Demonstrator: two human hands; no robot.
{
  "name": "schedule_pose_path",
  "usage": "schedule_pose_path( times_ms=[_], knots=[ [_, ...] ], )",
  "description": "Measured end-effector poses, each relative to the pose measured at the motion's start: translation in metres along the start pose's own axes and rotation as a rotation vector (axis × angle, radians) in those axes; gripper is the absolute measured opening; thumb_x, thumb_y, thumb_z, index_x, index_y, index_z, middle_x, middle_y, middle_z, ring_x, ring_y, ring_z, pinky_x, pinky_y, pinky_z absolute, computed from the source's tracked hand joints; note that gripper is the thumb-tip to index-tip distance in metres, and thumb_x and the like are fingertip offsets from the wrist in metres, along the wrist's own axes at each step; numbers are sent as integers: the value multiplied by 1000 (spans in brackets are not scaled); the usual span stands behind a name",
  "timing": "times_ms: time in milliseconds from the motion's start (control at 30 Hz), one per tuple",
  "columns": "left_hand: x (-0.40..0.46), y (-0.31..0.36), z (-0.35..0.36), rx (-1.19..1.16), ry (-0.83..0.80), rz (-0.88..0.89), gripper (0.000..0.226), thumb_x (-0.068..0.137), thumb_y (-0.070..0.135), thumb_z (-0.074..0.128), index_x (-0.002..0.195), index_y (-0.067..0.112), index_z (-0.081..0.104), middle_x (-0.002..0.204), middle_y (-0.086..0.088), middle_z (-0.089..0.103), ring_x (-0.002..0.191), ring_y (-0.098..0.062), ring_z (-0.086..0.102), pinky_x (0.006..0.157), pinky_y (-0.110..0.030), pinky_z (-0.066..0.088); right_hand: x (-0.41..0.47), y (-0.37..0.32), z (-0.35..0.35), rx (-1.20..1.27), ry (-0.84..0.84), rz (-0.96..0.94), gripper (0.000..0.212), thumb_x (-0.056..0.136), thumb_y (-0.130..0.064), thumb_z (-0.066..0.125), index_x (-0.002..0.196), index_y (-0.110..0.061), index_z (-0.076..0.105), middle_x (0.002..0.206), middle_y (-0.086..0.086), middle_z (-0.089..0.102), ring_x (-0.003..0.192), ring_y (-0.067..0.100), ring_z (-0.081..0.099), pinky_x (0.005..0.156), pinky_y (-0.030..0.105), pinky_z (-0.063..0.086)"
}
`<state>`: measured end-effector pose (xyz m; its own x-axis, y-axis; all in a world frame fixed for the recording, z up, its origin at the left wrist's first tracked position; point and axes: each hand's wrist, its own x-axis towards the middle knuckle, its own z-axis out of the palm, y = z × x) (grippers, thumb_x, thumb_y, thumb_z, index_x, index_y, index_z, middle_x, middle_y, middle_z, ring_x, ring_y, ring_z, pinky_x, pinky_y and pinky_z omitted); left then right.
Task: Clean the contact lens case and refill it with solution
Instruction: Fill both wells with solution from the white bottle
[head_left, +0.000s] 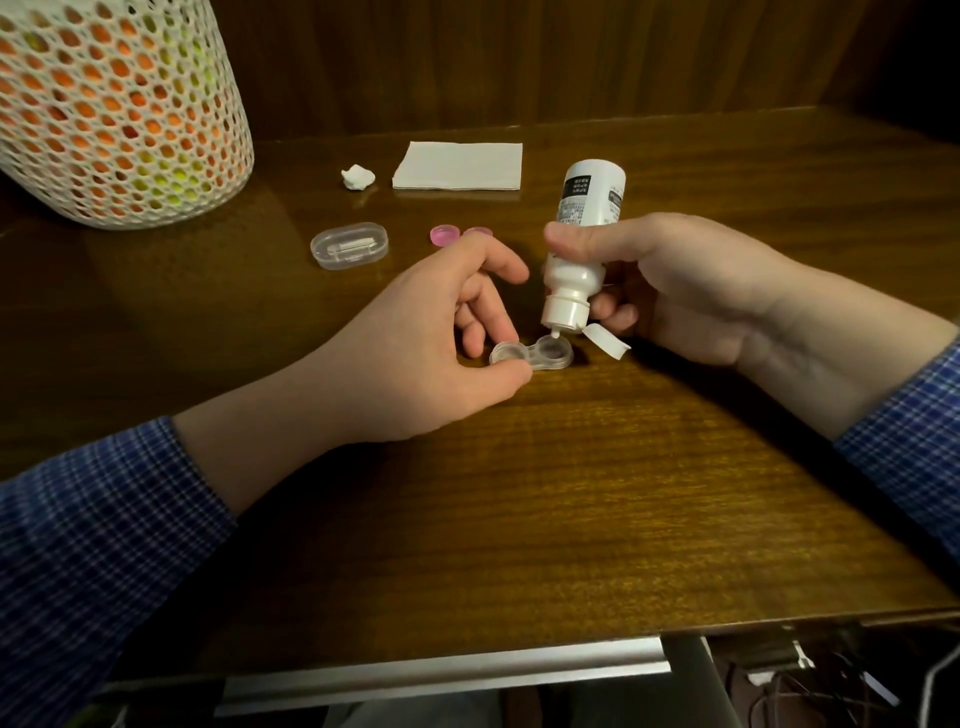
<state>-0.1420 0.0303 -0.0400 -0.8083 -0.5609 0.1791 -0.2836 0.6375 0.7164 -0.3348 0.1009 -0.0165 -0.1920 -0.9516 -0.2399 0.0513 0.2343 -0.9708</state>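
Clear contact lens case (531, 355) lying on the wooden surface (571, 493) at centre, both wells uncapped. Left hand (441, 332) curled round its left well, thumb at the near rim and fingertips at the far rim, pinching it in place. Right hand (675, 291) wrapped round a white solution bottle (579, 244), thumb across the front and fingers behind, bottle tipped nozzle-down with its base pointing far and slightly right. Nozzle tip directly over the right well, touching or just above it; cannot tell which. Flip cap (605, 340) hanging open off the bottle's collar, just right of the case. Two pink screw caps (457, 234) lying side by side farther back, the right one partly hidden behind the left hand's fingers. Small clear oval box (349, 245) left of those caps. Folded white tissue (460, 165) flat near the far edge, a crumpled white wad (357, 177) just left of it. White mesh basket (114, 109) with orange and yellow-green contents at far left. Blue checked sleeves (104, 530) on both forearms.
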Motion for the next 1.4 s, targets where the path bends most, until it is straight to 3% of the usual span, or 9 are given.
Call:
schedule_pose_path(
  times_ms=[567, 767, 1033, 1200, 1400],
  knots=[
    [0, 0, -1, -1, -2, -13, 62, 80, 18, 86, 131, 23, 53, 91, 7, 73, 76, -13, 66, 65, -16, 51, -1, -2, 0, -26, 12, 17, 42, 68, -35, 77, 101, -11, 67, 81, 1, 66, 55, 7, 47, 46, 17, 35],
    [-1, 0, -1, 5, -5, -8, 61, 80, 19, 85, 132, 23, 53, 92, 7, 73, 77, -13, 66, 69, -19, 55, 0, 0, 1, -24, 25, 19, 32, 79, -30, 77, 102, -11, 67, 81, 1, 67, 54, 7, 47, 44, 16, 35],
    [0, 1, -1, 5, -5, 6, 61, 80, 17, 85, 132, 19, 53, 90, 5, 72, 74, -13, 66, 61, -14, 49, 1, 0, 0, 0, 51, 19, 27, 85, -30, 77, 101, -11, 67, 74, -1, 66, 52, 7, 48, 43, 16, 37],
    [1, 1, -3, -38, -11, -11, 61, 81, 15, 84, 133, 19, 52, 91, 4, 73, 67, -7, 63, 56, -12, 48, 2, -4, -6, 152, 27, 90, 31, 89, -33, 73, 106, -11, 59, 64, -3, 64, 49, 4, 46, 39, 14, 36],
    [1, 0, -3, -37, -21, -7, 61, 81, 15, 84, 133, 19, 52, 91, 3, 73, 67, -8, 63, 56, -13, 48, 2, -2, -4, 108, 7, 81, 27, 91, -30, 72, 105, -10, 60, 70, -2, 63, 52, 5, 44, 40, 14, 34]
  ],
)
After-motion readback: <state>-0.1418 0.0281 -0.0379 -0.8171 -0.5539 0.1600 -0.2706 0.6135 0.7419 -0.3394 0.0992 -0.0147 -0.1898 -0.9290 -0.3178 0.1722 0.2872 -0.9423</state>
